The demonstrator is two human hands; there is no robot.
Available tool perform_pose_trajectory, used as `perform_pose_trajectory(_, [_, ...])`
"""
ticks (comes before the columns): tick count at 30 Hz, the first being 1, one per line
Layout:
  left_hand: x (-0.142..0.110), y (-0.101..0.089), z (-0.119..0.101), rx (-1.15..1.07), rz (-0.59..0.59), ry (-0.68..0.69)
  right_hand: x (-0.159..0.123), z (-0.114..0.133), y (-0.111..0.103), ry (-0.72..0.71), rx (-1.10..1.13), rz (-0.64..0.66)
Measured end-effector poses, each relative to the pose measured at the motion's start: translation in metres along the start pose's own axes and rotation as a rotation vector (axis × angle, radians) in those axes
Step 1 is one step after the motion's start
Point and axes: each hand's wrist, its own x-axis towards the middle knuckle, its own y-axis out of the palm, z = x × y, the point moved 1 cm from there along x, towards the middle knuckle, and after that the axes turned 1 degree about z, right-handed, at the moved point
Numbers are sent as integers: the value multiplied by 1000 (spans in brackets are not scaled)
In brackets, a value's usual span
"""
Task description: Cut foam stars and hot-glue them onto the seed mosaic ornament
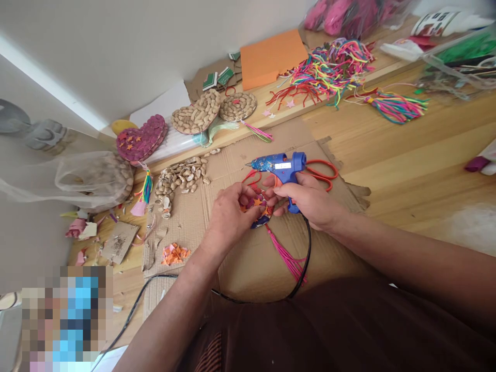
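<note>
My right hand (pixel 315 201) is wrapped round the handle of a blue glue gun (pixel 277 164), its nozzle pointing left and its black cord running down. Under the nozzle and between my hands lies a small colourful ornament (pixel 260 223) with orange stars and a pink tassel (pixel 285 253). My left hand (pixel 231 209) is closed on the ornament's left side, thumb across its face; the fingers partly cover it. Some right fingertips reach the ornament's right edge. Behind the gun lie orange-handled scissors (pixel 323 170), partly hidden.
Cardboard (pixel 240 266) covers the work surface. Peanut shells (pixel 182 175) and orange paper scraps (pixel 175 253) lie on its left. Along the back are a purple heart (pixel 142 138), a peanut-shell heart (pixel 197 113), an orange sheet (pixel 271 57) and colourful tassels (pixel 329 70). A bag (pixel 93 178) stands left.
</note>
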Motion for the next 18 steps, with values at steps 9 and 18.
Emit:
perform_pose_trajectory(9, [0,-3,0,-60,77,12,0,0,0,-6,5,-16])
perform_pose_trajectory(18, [2,-1,0,36,37,1,0,-1,0,-29,-31,-9])
